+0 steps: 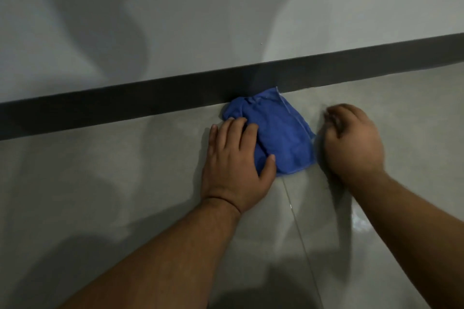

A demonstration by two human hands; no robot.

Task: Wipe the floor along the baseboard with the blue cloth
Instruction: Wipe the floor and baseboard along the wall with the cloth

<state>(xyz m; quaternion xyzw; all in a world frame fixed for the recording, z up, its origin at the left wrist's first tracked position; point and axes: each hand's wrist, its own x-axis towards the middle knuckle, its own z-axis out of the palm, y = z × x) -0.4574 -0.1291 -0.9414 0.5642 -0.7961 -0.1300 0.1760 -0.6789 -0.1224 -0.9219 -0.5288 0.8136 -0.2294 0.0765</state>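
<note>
A crumpled blue cloth [278,133] lies on the grey tiled floor [125,183], its far edge touching the dark baseboard [150,98]. My left hand [236,163] rests flat on the cloth's left side, fingers spread over it and thumb pressing its near edge. Just right of the cloth, my right hand [354,140] hovers with fingers curled inward and holds nothing; it is slightly blurred. A small gap separates it from the cloth's right edge.
A pale grey wall [200,12] rises above the baseboard, crossed by soft shadows. A grout line [298,228] runs from under the cloth toward me. A glossy reflection shows on the floor at the right [361,223].
</note>
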